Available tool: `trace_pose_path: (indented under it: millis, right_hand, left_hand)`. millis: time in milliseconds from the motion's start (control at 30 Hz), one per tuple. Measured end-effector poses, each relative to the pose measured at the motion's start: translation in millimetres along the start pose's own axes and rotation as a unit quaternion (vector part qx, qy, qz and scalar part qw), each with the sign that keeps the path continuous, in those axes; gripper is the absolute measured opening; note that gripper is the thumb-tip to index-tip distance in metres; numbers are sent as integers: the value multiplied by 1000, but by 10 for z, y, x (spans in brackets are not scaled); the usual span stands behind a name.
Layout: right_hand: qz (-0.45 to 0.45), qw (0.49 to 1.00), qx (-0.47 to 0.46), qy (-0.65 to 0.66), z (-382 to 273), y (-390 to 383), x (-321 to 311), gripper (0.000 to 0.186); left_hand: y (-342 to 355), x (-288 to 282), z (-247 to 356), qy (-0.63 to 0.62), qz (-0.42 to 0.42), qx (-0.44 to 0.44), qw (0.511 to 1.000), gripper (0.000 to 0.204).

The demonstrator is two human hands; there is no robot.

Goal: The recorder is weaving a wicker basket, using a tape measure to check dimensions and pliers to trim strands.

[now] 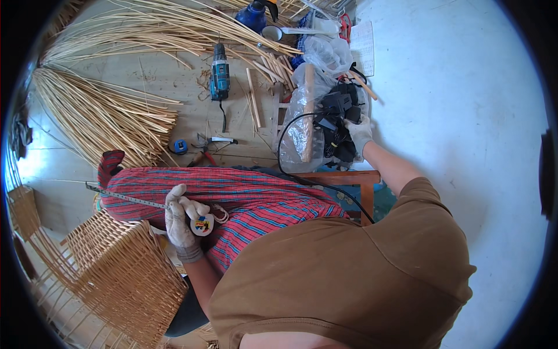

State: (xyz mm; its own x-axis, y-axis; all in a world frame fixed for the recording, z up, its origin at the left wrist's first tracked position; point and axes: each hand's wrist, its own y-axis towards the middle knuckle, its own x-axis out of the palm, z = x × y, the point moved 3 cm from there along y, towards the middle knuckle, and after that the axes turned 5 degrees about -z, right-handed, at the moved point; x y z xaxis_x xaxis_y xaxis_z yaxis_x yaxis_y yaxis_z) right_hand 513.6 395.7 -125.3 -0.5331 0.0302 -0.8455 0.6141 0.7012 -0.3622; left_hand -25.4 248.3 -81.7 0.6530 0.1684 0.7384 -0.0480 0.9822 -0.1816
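My left hand [183, 220], in a whitish work glove, is closed round a small round white tape measure [201, 225] with a cord loop. Its marked blade [131, 198] is drawn out to the left, over my lap in red-and-blue striped cloth [244, 192]. My right hand [359, 132], gloved too, reaches far to the right into a heap of black power adapters [340, 104] and cables. Its fingers look curled at the heap's edge; what they grip is partly hidden. Beside my left arm stands an unfinished woven basket [119, 273] with loose upright rods.
Bundles of tan rods [110, 110] spread across the floor. A teal cordless drill [220, 75], a blue tape measure [180, 146] and pliers [206, 154] lie ahead. Clear plastic bags [302, 128] and a wooden stool [363, 185] are near my right arm; a black cable [281, 148] loops there.
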Motion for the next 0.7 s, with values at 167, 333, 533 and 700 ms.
trace_pose_path:
  millis: [167, 333, 533, 700]
  right_hand:
    - [10, 1000, 8, -24, -36, -39, -43, 81]
    - [13, 998, 23, -57, -47, -41, -71, 84]
    - [41, 998, 16, -50, 250, 209, 40, 84]
    - [-31, 999, -13, 42, 473, 466, 109, 73]
  left_hand:
    - [9, -16, -8, -25, -14, -5, 1000, 42]
    - [-1, -30, -14, -28, -13, -4, 1000, 42]
    - [4, -13, -11, -23, -9, -6, 1000, 42]
    - [2, -27, -10, -19, -14, -3, 1000, 42]
